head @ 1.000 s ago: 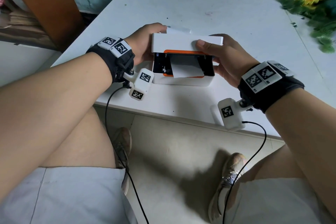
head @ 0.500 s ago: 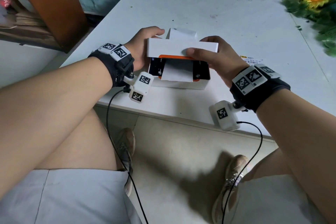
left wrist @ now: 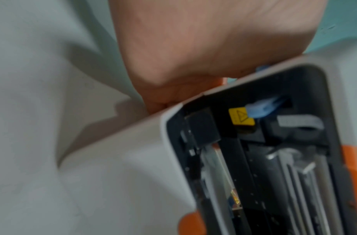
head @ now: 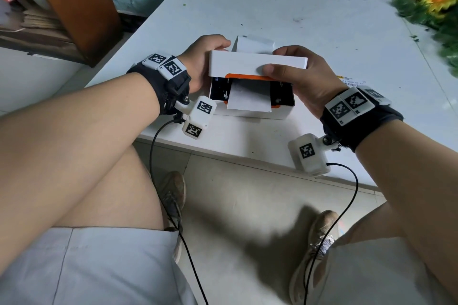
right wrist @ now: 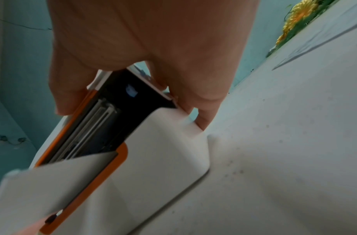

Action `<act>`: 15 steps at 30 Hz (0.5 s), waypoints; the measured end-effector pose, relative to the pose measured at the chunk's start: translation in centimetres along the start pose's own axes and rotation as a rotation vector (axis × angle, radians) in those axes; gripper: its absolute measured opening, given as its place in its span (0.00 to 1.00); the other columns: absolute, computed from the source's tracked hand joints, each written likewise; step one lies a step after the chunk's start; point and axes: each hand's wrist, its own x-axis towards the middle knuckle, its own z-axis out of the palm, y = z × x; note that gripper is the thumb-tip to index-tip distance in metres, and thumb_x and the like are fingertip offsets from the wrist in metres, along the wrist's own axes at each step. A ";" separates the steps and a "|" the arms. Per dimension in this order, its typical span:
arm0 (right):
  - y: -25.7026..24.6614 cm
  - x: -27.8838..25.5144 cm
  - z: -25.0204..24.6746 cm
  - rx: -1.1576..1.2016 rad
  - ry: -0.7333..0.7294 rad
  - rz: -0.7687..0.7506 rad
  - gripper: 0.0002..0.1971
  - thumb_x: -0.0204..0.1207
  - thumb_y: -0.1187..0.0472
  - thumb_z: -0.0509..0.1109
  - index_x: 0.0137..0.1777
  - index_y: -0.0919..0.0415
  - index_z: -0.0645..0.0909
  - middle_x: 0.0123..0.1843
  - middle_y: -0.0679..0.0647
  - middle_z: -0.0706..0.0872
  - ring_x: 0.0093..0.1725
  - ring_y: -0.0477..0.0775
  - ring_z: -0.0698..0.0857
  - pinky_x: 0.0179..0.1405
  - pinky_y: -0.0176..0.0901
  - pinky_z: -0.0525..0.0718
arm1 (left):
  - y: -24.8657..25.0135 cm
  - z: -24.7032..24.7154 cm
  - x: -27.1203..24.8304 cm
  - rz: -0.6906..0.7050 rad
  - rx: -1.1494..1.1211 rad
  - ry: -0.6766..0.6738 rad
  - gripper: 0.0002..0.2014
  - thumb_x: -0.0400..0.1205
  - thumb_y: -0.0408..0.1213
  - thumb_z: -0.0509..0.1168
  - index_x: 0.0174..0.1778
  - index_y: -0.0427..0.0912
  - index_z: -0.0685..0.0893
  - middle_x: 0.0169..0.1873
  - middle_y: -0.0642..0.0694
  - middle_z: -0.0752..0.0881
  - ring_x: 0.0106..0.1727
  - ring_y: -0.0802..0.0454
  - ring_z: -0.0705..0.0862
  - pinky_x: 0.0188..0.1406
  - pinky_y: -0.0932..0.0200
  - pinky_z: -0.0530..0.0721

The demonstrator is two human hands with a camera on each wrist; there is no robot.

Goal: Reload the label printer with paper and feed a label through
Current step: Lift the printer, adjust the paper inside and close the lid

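At the near edge of the white table (head: 309, 7) sits the label printer (head: 250, 109), a small white box w/ orange trim. Its lid (head: 257, 64) is up but tipped partway down, and both hands are on it. The left hand (head: 200, 62) curls round the lid's left end, thumb on top. The right hand (head: 304, 79) grips the right end, thumb flat on the front face and fingers wrapped behind (the right wrist view shows those fingers tucked at the back corner). So neither hand is free; both are closed on the lid.

The paper is already in. A white strip of label paper (head: 247, 96) lies across the black inside of the printer and hangs out over the front lip. More paper (head: 255, 43) sticks up behind the lid.

The step looks like closing the lid over the loaded paper. Loading seems done; feeding a label is not done yet.

Next move, I think: push the lid down evenly on both ends till it shuts. The strip should stay straight in the middle and keep poking out the front, or it may jam or go in crooked. Fingers at the back must slip clear first. After that, a feed btn needs a press, but I can't see one in these views.
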 end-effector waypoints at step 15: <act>-2.8 -0.9 -0.6 0.012 -0.108 0.157 0.36 0.67 0.62 0.87 0.76 0.64 0.81 0.63 0.57 0.92 0.58 0.53 0.94 0.54 0.39 0.91 | -0.2 -0.3 0.2 0.002 0.013 -0.061 0.15 0.89 0.47 0.59 0.41 0.44 0.82 0.33 0.46 0.81 0.29 0.50 0.80 0.26 0.66 0.76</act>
